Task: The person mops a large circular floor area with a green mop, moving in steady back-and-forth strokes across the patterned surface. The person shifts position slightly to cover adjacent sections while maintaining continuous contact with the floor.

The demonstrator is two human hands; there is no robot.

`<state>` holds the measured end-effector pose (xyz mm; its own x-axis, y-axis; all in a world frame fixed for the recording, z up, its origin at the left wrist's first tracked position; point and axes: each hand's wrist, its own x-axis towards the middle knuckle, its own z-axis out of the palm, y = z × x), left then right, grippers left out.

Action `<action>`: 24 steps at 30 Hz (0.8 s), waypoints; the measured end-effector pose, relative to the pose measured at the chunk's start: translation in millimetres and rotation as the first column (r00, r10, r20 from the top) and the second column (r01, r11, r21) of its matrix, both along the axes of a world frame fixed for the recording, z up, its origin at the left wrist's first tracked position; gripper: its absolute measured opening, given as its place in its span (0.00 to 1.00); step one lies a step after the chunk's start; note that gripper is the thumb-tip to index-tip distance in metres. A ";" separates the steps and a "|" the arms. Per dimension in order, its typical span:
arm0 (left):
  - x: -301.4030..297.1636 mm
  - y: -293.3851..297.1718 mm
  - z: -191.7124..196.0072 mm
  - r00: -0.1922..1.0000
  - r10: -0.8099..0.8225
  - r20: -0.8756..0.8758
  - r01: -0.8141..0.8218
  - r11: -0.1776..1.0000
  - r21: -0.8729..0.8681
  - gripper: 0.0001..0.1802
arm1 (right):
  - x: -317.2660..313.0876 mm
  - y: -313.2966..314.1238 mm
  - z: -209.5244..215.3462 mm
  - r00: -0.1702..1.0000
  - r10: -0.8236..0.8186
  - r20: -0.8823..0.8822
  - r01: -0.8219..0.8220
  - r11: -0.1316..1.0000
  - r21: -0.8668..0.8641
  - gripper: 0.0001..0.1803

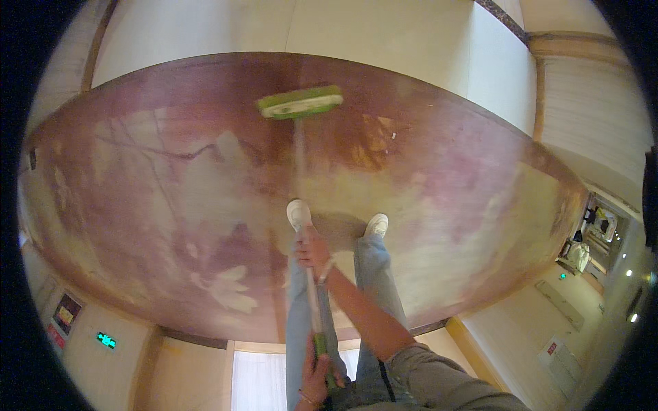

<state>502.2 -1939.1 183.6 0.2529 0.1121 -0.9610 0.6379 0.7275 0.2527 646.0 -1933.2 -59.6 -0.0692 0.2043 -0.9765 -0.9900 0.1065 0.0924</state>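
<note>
A broom with a green and white head reaches out ahead of me over the carpet. Its pale pole runs back toward my body, and the head is slightly blurred. Partway down the pole, my right hand is wrapped around it, just in front of my left shoe. My left hand grips the green end of the handle close to my waist. To the right of the broom head, small white bits lie on the carpet.
Patterned purple, red and beige carpet spans the corridor. A pale wall rises ahead. White shoes stand on the carpet. Behind are a white curtained opening and a green lit sign. A cart with items stands at far right.
</note>
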 end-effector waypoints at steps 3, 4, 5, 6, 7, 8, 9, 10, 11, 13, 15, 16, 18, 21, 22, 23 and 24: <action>28.8 40.8 7.9 0.943 0.283 -0.174 -0.296 0.954 -0.052 0.32 | -40.1 75.0 -31.7 0.996 0.031 -0.082 -0.007 0.961 0.275 0.24; 19.7 43.5 -2.1 0.943 0.315 -0.110 -0.318 0.948 -0.004 0.32 | -53.0 95.5 -47.9 0.995 0.046 -0.083 -0.012 0.932 0.363 0.24; 10.0 45.6 -11.8 0.936 0.349 -0.049 -0.347 0.936 0.054 0.32 | -66.1 123.1 -59.4 0.990 0.143 0.005 -0.134 0.912 0.387 0.24; 17.7 54.3 -14.5 0.937 0.346 -0.039 -0.340 0.933 0.116 0.33 | -72.7 149.8 -57.5 0.984 0.179 0.008 -0.169 0.913 0.370 0.25; 17.4 60.1 -20.8 0.926 0.376 -0.031 -0.369 0.920 0.129 0.33 | -74.5 172.1 -56.4 0.977 0.212 0.014 -0.204 0.916 0.345 0.25; 19.2 61.6 -31.1 0.923 0.385 -0.015 -0.381 0.918 0.106 0.33 | -76.9 175.3 -87.1 0.946 0.280 0.160 -0.318 0.895 0.314 0.24; 28.3 58.4 -40.7 0.927 0.374 0.003 -0.374 0.926 0.047 0.32 | -72.5 155.0 -142.1 0.892 0.338 0.302 -0.412 0.882 0.228 0.23; 36.0 62.3 -44.1 0.914 0.405 -0.029 -0.405 0.914 -0.020 0.33 | -72.1 143.9 -160.6 0.896 0.301 0.325 -0.397 0.872 0.287 0.22; 35.4 59.3 -48.9 0.948 0.314 -0.048 -0.316 0.947 -0.057 0.33 | -65.7 127.1 -178.2 0.900 0.260 0.351 -0.379 0.863 0.333 0.21; 24.6 55.0 -55.6 0.973 0.206 -0.106 -0.211 0.977 -0.032 0.32 | -57.8 80.4 -168.8 0.984 0.107 0.142 -0.166 0.839 0.519 0.19; 20.0 44.4 -56.4 0.998 0.052 -0.023 -0.055 0.990 -0.133 0.32 | -37.7 11.3 -157.9 0.994 0.110 0.002 -0.106 0.954 0.280 0.20; 16.1 40.3 -60.4 0.998 0.061 -0.009 -0.062 0.980 -0.188 0.32 | -18.8 -5.1 -128.4 0.966 -0.139 -0.218 0.227 0.857 0.462 0.22; 24.5 29.8 -57.4 0.999 0.018 0.050 -0.002 0.952 -0.308 0.32 | 15.2 -50.4 -87.0 0.996 0.011 0.083 -0.013 1.000 0.026 0.22; 35.9 25.9 -49.1 0.991 -0.052 0.119 0.098 0.902 -0.420 0.31 | 22.2 -130.5 -86.0 0.941 -0.338 0.007 0.306 0.862 0.404 0.22; 32.5 26.2 -43.2 0.994 -0.040 0.106 0.083 0.892 -0.445 0.31 | 19.1 -139.3 -86.0 0.888 -0.444 -0.114 0.425 0.704 0.569 0.22; 27.3 26.0 -38.4 0.996 -0.026 0.090 0.066 0.882 -0.467 0.30 | 10.9 -140.2 -89.3 0.888 -0.433 -0.157 0.432 0.666 0.608 0.23; 16.1 29.1 -37.3 0.991 -0.016 0.131 0.075 0.882 -0.466 0.30 | 1.6 -129.5 -91.8 0.885 -0.422 -0.197 0.441 0.622 0.647 0.24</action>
